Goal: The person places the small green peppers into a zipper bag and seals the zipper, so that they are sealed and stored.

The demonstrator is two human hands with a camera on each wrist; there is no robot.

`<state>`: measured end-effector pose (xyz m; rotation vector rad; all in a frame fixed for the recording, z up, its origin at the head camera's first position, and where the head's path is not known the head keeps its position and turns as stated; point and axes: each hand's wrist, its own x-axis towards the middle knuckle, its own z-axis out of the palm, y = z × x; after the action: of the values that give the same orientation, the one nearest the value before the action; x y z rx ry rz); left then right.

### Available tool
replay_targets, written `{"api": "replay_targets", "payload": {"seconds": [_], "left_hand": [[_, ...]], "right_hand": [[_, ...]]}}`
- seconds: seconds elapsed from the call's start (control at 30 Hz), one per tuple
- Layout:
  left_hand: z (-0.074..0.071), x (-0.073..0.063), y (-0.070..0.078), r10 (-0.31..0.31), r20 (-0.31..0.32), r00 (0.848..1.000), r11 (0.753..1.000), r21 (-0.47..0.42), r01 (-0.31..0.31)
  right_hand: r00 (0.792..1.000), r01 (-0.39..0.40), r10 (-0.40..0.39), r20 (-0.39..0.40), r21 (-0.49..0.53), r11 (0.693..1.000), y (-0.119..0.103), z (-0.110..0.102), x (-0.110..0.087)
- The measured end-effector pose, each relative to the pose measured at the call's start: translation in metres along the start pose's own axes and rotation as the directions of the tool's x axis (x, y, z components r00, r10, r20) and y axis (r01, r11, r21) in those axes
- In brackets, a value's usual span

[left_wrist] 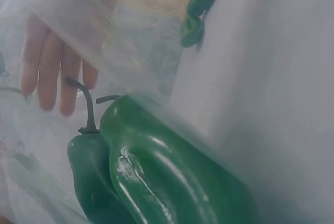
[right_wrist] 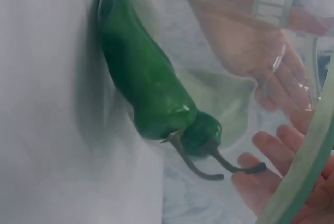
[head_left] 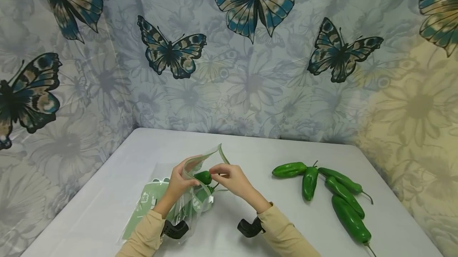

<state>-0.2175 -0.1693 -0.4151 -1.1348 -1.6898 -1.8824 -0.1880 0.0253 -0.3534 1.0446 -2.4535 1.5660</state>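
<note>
Head view: one left hand [head_left: 180,181], pinching a clear zip bag [head_left: 200,201] near its mouth; one right hand [head_left: 230,179], fingers relaxed and seemingly empty, at that mouth, bagged green chili peppers [head_left: 203,177] just beside it; to its right on the counter [head_left: 250,145], five loose green chili peppers [head_left: 309,183]; beside the left hand, one flat green-printed packet [head_left: 141,213]. Left wrist view: right fingers straight, near pepper stems [left_wrist: 90,108], apt to snag. Right wrist view: pale-green rim [right_wrist: 307,166] crossing before the right hand, an obstruction; mouth best kept spread.

Hazy wrist views, glare on nearest pepper [left_wrist: 172,156]
</note>
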Motion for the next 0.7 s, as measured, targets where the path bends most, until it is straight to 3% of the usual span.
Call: {"api": "replay_targets", "payload": {"seconds": [0.33,0.47,0.7], "left_hand": [[-0.001,-0.001,-0.001,0.034,-0.020,0.999,0.999,-0.027,-0.035],[-0.001,-0.001,-0.002,0.035,-0.042,0.998,0.999,-0.004,-0.035],[-0.001,0.000,-0.001,0.015,-0.057,0.998,1.000,-0.005,-0.015]], "right_hand": [[0.999,0.041,-0.045,0.030,0.105,0.994,0.013,-0.012,-0.013],[0.997,0.070,-0.068,-0.023,0.142,0.987,0.013,-0.023,-0.022],[0.991,0.087,-0.073,-0.114,0.119,0.989,0.020,-0.049,-0.039]]}}
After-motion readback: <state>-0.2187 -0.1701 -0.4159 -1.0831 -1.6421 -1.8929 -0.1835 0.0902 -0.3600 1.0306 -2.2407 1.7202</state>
